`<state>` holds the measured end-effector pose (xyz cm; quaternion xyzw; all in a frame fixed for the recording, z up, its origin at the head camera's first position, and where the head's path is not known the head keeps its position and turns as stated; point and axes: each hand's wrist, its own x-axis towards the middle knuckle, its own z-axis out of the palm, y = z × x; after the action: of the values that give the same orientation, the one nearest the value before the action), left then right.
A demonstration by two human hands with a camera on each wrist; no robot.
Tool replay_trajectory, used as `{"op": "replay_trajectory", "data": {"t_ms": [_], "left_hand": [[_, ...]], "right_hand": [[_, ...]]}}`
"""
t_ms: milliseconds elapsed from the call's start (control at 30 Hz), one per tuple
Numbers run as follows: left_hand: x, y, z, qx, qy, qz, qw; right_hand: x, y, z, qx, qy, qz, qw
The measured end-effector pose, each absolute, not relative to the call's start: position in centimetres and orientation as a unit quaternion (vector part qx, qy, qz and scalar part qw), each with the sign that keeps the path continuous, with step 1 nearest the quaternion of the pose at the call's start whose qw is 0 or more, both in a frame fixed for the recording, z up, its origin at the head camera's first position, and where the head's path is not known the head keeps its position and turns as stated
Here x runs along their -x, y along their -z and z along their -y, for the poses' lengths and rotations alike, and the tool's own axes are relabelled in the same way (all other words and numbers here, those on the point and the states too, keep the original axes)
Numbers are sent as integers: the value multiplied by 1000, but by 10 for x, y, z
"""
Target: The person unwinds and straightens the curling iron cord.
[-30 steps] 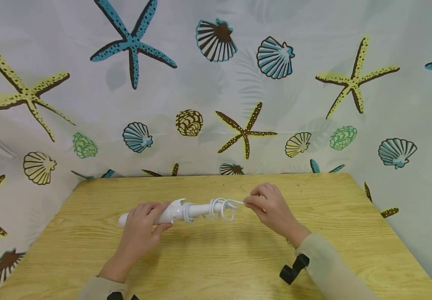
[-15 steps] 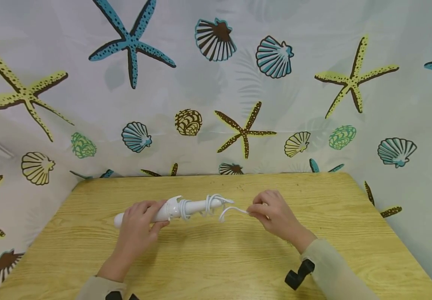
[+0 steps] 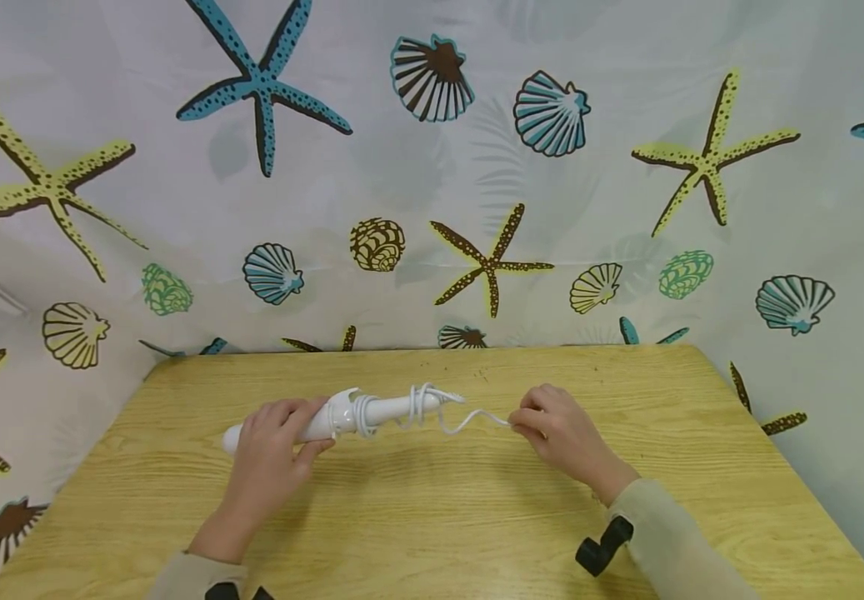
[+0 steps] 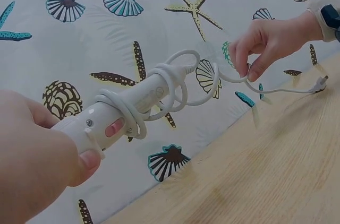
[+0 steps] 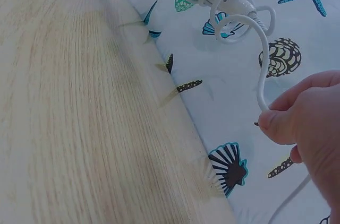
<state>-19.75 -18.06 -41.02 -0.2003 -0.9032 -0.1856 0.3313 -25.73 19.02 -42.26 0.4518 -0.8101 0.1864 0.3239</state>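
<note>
A white curling iron is held above the table, lying nearly level. Around its barrel end, at the left, my left hand is wrapped. The handle points right, and a reddish switch shows on it in the left wrist view. Loops of white cord are wound loosely round the handle. My right hand pinches a free stretch of this cord between thumb and fingers, right of the handle. Past those fingers the cord runs on to a plug close to the tabletop.
Beneath both hands is a light wooden table. A pale cloth printed with starfish and shells hangs behind it and at the sides. A black strap piece sits on the right sleeve.
My right hand has drawn the cord rightward and slightly down, freeing a loop near the handle's end. My left hand, with the curling iron, has shifted slightly left.
</note>
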Motion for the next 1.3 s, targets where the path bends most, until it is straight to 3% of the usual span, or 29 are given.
{"op": "replay_trajectory", "data": {"t_ms": [467,1300], "left_hand": [[195,411,182,215,179,902,328],[192,418,182,251,194,900,298]], "right_hand": [[267,425,-197,-387,-152,850,325],[269,409,-198,-311,-219,830,407]]}}
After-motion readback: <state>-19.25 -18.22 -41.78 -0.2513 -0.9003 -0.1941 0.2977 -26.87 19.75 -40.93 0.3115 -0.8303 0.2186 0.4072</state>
